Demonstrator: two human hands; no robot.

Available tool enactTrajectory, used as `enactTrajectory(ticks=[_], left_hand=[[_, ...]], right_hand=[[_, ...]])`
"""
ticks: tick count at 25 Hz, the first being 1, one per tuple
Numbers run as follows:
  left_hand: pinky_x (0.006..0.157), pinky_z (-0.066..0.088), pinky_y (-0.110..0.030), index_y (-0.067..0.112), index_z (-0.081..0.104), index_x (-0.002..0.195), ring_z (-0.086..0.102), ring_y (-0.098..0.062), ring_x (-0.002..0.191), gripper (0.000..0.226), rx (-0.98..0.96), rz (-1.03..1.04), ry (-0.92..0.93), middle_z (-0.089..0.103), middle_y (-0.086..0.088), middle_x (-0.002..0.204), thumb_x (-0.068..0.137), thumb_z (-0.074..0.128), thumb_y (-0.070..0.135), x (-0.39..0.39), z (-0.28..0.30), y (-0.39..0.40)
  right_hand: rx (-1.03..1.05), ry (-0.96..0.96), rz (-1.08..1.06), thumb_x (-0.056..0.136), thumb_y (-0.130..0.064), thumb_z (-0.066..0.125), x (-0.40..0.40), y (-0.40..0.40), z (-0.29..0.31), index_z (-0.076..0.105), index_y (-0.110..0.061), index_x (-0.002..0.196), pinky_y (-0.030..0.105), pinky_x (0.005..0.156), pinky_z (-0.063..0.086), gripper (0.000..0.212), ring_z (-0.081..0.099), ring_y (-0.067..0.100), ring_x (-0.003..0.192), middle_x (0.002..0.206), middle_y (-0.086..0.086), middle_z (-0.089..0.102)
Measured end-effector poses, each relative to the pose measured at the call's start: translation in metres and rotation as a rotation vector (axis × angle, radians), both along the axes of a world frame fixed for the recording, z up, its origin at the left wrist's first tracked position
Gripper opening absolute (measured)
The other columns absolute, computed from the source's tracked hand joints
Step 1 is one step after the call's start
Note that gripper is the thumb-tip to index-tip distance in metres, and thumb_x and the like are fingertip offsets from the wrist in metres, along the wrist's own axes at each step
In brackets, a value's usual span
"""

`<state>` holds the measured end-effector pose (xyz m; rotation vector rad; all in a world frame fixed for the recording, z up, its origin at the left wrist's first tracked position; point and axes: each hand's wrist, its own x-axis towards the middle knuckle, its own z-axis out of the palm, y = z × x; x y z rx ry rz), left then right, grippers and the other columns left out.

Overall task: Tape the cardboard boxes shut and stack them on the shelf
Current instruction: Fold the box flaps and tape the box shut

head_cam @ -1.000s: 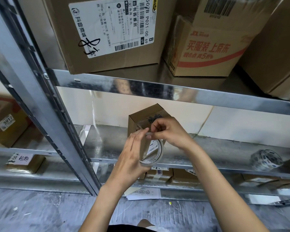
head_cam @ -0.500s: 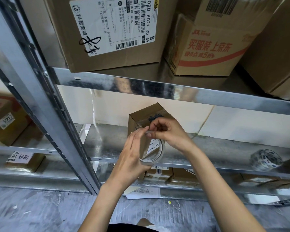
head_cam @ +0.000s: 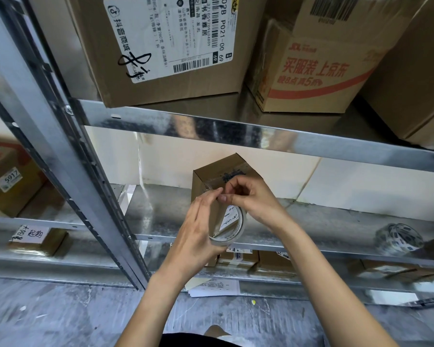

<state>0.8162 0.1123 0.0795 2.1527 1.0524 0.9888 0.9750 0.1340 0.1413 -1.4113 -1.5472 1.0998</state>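
Small cardboard box (head_cam: 217,175) stands upright on the middle metal shelf (head_cam: 323,221), w/ the clear tape roll (head_cam: 232,227) held right in front of it. Left hand (head_cam: 198,234) grips the roll from its left side; right hand (head_cam: 248,196) pinches at the roll's top edge (tape end itself too small to tell), fingertips of both hands touching. Second tape roll (head_cam: 397,237) lies well apart, far right on same shelf. Upper shelf: 2 big boxes in front, labelled box (head_cam: 161,46) & red-printed box (head_cam: 316,71).
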Motion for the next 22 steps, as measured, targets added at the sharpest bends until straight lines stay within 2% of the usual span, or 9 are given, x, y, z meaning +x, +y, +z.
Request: enactTrajectory(ticks=[2,7,10,13,17,20,22], left_hand=[[0.108,0.021,-0.009,0.032,0.02,0.141,0.031,-0.001,0.13,0.104,0.016,0.004,-0.001,0.031,0.015,0.134,0.062,0.086,0.018,0.0,0.0,0.002],[0.105,0.02,-0.004,0.031,0.021,0.141,0.03,0.002,0.127,0.104,0.01,-0.004,0.005,0.03,0.016,0.133,0.061,0.087,0.018,0.0,0.001,0.001],[0.105,0.019,-0.004,0.033,0.019,0.141,0.029,0.003,0.127,0.104,0.012,-0.013,0.014,0.032,0.014,0.134,0.063,0.086,0.018,-0.001,0.0,0.001],[0.109,0.022,-0.012,0.029,0.02,0.142,0.032,0.0,0.126,0.102,0.068,0.002,0.073,0.035,0.008,0.135,0.064,0.086,0.023,-0.003,0.001,0.003],[0.116,0.016,-0.024,0.022,0.024,0.142,0.034,-0.005,0.129,0.102,0.165,0.011,0.137,0.036,0.007,0.137,0.062,0.087,0.026,-0.006,0.002,0.005],[0.112,0.024,-0.023,0.02,0.026,0.141,0.029,0.003,0.126,0.097,0.148,0.02,0.082,0.036,0.007,0.135,0.065,0.086,0.028,-0.006,0.007,0.004],[0.111,0.024,-0.02,0.02,0.026,0.14,0.027,0.005,0.125,0.096,0.152,0.017,0.079,0.035,0.008,0.135,0.065,0.086,0.032,-0.006,0.008,0.004]], right_hand=[[0.012,0.004,-0.005,0.08,-0.005,0.073,-0.002,0.0,0.0,0.063,-0.014,0.078,0.03,0.07,0.044,0.014,0.052,0.015,0.073,0.075,0.004,0.06],[-0.024,-0.056,0.042,0.082,-0.005,0.071,0.002,0.003,0.006,0.057,-0.019,0.074,0.015,0.06,0.038,0.021,0.044,-0.001,0.06,0.067,-0.009,0.052],[-0.002,-0.106,0.029,0.083,-0.01,0.072,0.001,0.002,0.0,0.055,-0.02,0.07,0.017,0.059,0.036,0.023,0.043,0.001,0.06,0.065,-0.01,0.051],[0.019,-0.096,0.014,0.08,-0.009,0.073,0.0,0.001,-0.001,0.058,-0.022,0.074,0.023,0.063,0.041,0.022,0.049,0.007,0.067,0.069,-0.008,0.055],[0.059,-0.25,0.05,0.078,-0.002,0.072,-0.001,0.004,0.008,0.056,-0.025,0.07,0.021,0.064,0.041,0.03,0.048,0.005,0.064,0.067,-0.011,0.055],[0.087,-0.211,0.003,0.076,-0.003,0.075,-0.004,0.006,0.01,0.057,-0.025,0.067,0.02,0.061,0.04,0.03,0.047,0.004,0.061,0.064,-0.01,0.056],[0.072,-0.15,-0.023,0.074,-0.003,0.077,-0.004,0.006,0.009,0.058,-0.023,0.065,0.018,0.058,0.04,0.029,0.046,0.002,0.058,0.062,-0.009,0.055]])
